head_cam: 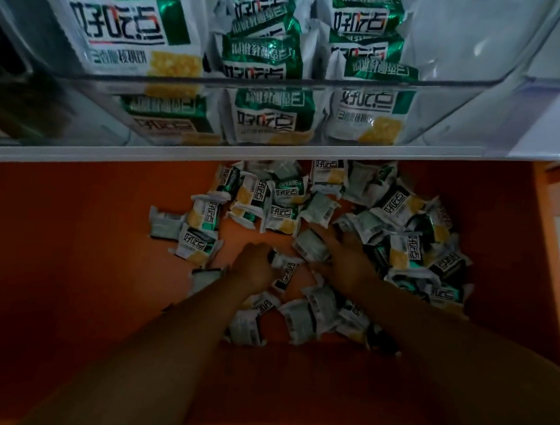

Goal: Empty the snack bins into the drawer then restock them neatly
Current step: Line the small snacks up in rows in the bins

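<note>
Gathering from the loose heap of packets in the drawer is where slips look likely. The wrappers are slick and overlap, so a hasty scoop could drag neighbours along or drop one on the lift to the bin. Light is dim. Face-up and face-down packets are mixed, so some may go in the wrong way round and spoil the neat rows standing in the bin. The bin sits on the table, right above the drawer's back edge, so a rising hand could knock its front wall.

Left hand: fingers curled on one packet, mid-drawer, just left of the heap.

Right hand: fingers spread over packets at the heap's left margin, touching them. Too dark to tell whether it has actually gripped one. Most packets lie beyond it and to its right, toward the drawer's right edge.
</note>
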A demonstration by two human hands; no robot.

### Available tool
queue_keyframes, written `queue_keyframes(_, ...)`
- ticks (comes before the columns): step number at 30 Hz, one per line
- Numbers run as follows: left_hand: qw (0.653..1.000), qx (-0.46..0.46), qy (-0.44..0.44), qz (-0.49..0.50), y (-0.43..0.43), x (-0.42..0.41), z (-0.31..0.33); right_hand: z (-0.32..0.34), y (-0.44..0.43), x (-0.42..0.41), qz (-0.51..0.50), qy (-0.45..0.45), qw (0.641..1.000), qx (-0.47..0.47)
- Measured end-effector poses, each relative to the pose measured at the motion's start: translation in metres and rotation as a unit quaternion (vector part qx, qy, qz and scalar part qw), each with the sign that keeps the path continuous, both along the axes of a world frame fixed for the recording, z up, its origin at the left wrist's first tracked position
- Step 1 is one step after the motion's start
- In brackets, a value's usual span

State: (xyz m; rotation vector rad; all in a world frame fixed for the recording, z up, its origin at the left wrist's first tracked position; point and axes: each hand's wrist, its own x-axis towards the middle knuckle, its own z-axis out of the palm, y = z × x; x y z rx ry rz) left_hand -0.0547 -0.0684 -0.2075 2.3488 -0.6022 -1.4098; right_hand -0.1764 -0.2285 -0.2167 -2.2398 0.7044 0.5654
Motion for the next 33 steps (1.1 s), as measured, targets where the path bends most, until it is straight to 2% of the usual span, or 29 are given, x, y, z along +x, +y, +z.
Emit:
queue_keyframes(5, 0.996, -0.009, 0.028, 0.088, 0.012, 0.013, 0.017, 0.006, 0.001, 0.001, -0.044, -0.046, 0.995, 0.074)
queue_keyframes(10, 0.983, 0.000, 0.050, 0.178, 0.027, 0.025, 0.039, 0.021, 0.005, 0.005, -0.115, -0.075, 0.975, 0.176)
queue_keyframes(14, 0.965, -0.034, 0.063, 0.253, 0.033, 0.027, 0.069, 0.060, 0.010, 0.011, -0.140, -0.083, 0.960, 0.230)
queue_keyframes(17, 0.957, -0.077, 0.064, 0.274, 0.037, 0.019, 0.102, 0.103, 0.017, 0.011, -0.188, -0.151, 0.941, 0.238)
queue_keyframes(21, 0.924, -0.183, 0.092, 0.323, 0.042, 0.000, 0.153, 0.171, 0.038, 0.002, -0.232, -0.264, 0.905, 0.238)
queue_keyframes(25, 0.833, -0.291, 0.235, 0.408, 0.047, -0.017, 0.202, 0.219, 0.063, -0.008, -0.234, -0.352, 0.880, 0.215)
queue_keyframes(30, 0.811, -0.368, 0.245, 0.384, 0.064, -0.033, 0.254, 0.261, 0.087, -0.020, -0.203, -0.403, 0.864, 0.222)
queue_keyframes(33, 0.804, -0.386, 0.217, 0.396, 0.073, -0.041, 0.281, 0.282, 0.095, -0.024, -0.173, -0.413, 0.873, 0.194)
